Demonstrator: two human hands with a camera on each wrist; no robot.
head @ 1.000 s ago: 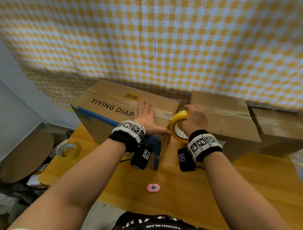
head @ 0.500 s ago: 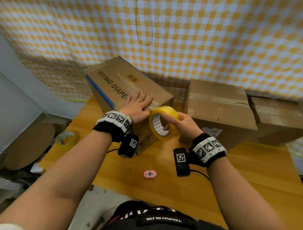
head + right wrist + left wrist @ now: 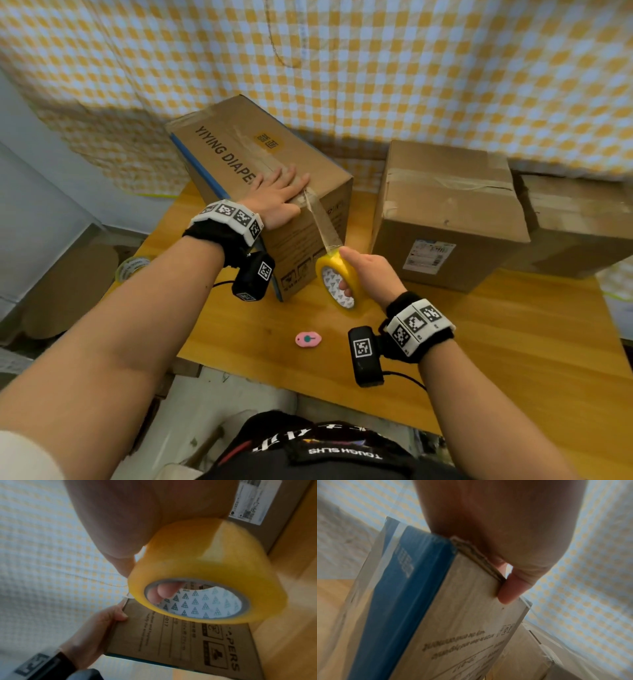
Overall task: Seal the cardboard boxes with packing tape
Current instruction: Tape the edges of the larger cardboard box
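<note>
Pulled down and away from the box top since half a second ago: yellow roll of packing tape [image 3: 339, 281], with a clear strip of tape [image 3: 320, 219] drawn out behind it. Far left, off the table's edge, a second, paler tape roll [image 3: 132, 268] lying flat. Next, on the light wooden table [image 3: 513, 342], a long brown cardboard box with a blue edge stripe and black "YIYING DIAPER" lettering [image 3: 239, 144], standing at an angle. Left hand [image 3: 277, 198] laid flat on the near end of that box's top, fingers straight and spread, pressing down the stuck end of the strip; thumb tip [image 3: 508, 595] hooked over the top edge onto the end face. Strip running taut from under those fingers down over the front edge to the roll. Right hand [image 3: 368, 274] gripping the yellow roll in front of the box's end face, just above the table, thumb on the outer rim and fingers [image 3: 161, 593] curled through the printed white core. Below, a small pink oval cutter [image 3: 308, 339] lying on the table. Further right, a plain brown taped cardboard box with a white label [image 3: 448, 219], and beside it another brown box [image 3: 575, 219] partly cut off by the frame.
</note>
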